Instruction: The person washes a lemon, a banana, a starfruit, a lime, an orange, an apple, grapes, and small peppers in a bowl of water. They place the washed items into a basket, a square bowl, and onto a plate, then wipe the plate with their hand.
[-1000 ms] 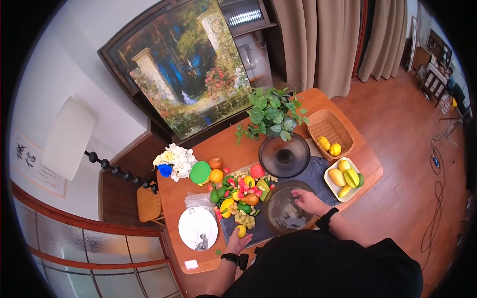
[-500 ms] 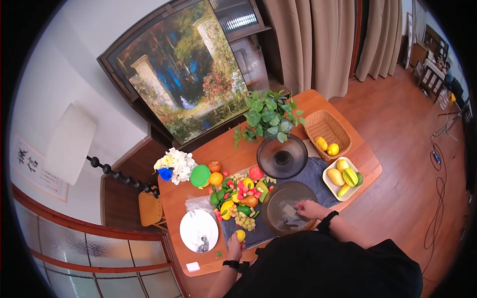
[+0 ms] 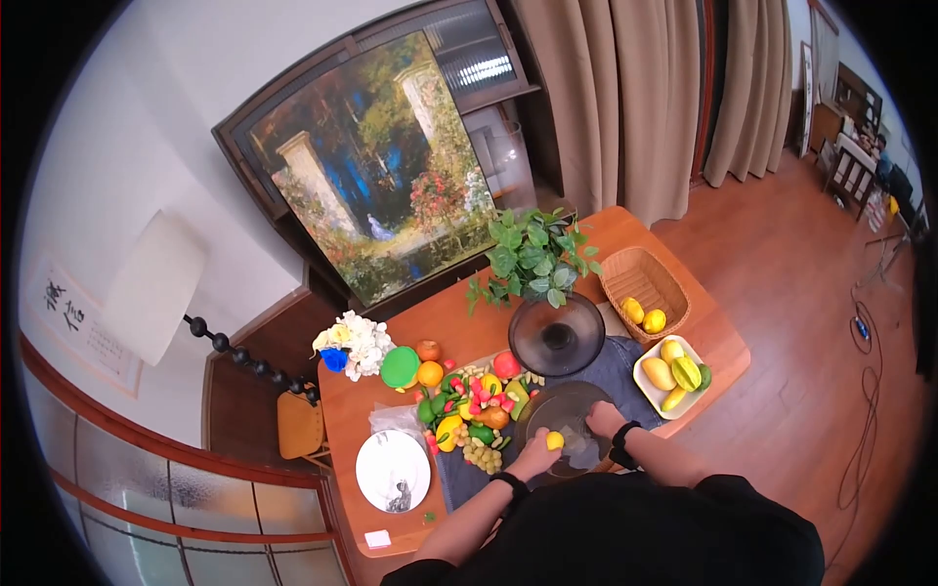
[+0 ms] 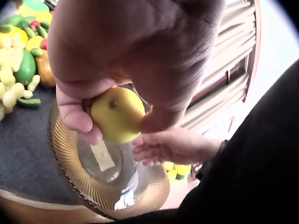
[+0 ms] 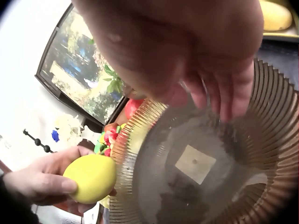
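My left hand [image 3: 532,459] grips a yellow lemon [image 3: 555,440] between thumb and fingers, over the near left part of a ribbed, see-through amber glass plate [image 3: 547,402]. In the left wrist view the lemon [image 4: 119,114] shows a dark spot on its side. Over the same plate, toward its right side, my right hand [image 3: 606,420] hangs with relaxed fingers pointing down and nothing in them. A pale square label [image 5: 196,164] shows at the plate's middle in the right wrist view. Left of the plate lie green grapes [image 3: 483,456] and a heap of mixed fruit and vegetables [image 3: 474,405].
A dark footed dish [image 3: 557,337] stands behind the plate, near a leafy plant [image 3: 535,256]. At right are a wicker basket [image 3: 640,278] and a cream tray [image 3: 647,389], both with fruit. A white plate [image 3: 386,459] and a green-lidded tub [image 3: 399,368] are at left.
My left hand has carried the lemon from the table's near left edge rightward to the glass plate. My right hand has stayed above the plate, shifting only a little.
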Tool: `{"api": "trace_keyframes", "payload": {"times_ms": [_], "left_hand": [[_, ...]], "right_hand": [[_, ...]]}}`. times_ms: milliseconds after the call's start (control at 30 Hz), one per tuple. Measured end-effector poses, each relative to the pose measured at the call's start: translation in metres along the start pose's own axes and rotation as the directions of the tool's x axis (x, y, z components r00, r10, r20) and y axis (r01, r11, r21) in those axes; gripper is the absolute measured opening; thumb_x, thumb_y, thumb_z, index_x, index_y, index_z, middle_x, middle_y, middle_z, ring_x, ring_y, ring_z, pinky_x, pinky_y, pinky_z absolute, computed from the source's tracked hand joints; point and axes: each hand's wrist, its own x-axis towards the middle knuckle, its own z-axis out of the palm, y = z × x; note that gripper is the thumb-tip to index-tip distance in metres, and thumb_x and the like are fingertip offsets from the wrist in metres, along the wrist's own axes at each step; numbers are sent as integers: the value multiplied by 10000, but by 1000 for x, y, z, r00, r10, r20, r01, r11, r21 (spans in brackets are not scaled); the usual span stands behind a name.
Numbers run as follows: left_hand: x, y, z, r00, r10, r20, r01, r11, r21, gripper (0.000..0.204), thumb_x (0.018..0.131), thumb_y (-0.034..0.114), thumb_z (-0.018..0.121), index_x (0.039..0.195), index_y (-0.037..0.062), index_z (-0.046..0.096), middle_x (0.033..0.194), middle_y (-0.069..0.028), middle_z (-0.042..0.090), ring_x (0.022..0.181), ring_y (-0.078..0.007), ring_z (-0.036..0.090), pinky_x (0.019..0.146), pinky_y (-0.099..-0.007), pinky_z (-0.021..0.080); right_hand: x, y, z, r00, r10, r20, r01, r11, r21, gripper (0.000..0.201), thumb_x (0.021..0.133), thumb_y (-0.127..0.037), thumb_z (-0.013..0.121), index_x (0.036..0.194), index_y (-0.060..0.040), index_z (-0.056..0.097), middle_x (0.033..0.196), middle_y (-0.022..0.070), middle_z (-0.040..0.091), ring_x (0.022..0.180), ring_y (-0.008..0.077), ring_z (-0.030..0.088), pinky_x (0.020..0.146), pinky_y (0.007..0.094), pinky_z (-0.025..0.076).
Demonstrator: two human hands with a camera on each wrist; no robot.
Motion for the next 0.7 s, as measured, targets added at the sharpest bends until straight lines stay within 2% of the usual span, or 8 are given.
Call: {"api": "trace_keyframes", "payload": {"times_ms": [133,167,200,267,433,500,567,700], "left_hand": [[13,9,3,971,-230,68,237,966,-102,466,836,288,669,1135,-45,540,881,-229,678,744,-350,698,661,-412,543],[14,12,0,955,-259,146,281,947,-155,480,836,308,679,1145,-31,540,867,-206,679,700,-307,693,618,-380,536],[15,15,-1,932,-284,225,330,922,-205,493,836,328,688,1155,-18,540,852,-184,680,655,-264,688,575,-348,529],[23,-5,7,936,-278,216,322,923,-209,429,850,300,690,1145,21,549,806,-110,652,617,-172,639,527,-292,496],[12,5,-12,884,-90,459,417,597,-685,491,864,141,668,1300,88,450,892,-8,559,665,-97,525,561,-231,438],[9,9,-16,897,-31,440,376,575,-727,558,852,131,679,1334,90,400,949,-20,561,701,-98,540,579,-229,443],[5,20,-22,910,31,414,331,548,-768,627,841,121,689,1368,92,350,1007,-32,563,737,-100,556,597,-227,448],[14,10,-25,962,47,269,76,900,-429,487,756,203,768,1171,76,548,846,-26,612,662,-94,560,557,-232,430]], "right_hand": [[3,-14,-2,768,-448,458,628,670,-397,207,852,-149,556,850,-50,738,750,152,687,719,259,694,720,371,569],[-11,-32,-13,834,-217,507,78,957,281,199,867,-152,561,883,-61,737,771,136,693,726,215,693,717,352,568],[-19,-42,-21,734,-79,675,-576,453,680,193,883,-155,566,916,-73,737,791,121,699,734,170,691,714,334,568],[-20,-36,-16,695,-203,690,-562,446,697,237,918,-223,585,1026,-56,713,884,105,712,813,147,694,737,318,567],[-12,-7,19,924,-337,179,287,923,257,441,981,-417,498,1144,-46,673,955,87,708,757,209,685,700,318,565],[-29,-37,-12,914,-112,390,-92,879,468,488,974,-481,477,1164,-64,644,894,75,690,730,189,668,662,312,549],[-27,-38,-18,625,-119,771,-582,587,563,538,976,-560,443,1212,-93,569,810,35,643,684,126,628,579,261,503],[-27,-50,-23,553,-259,792,-537,616,577,444,979,-493,509,1179,-103,578,798,14,625,671,88,602,540,214,464]]}}
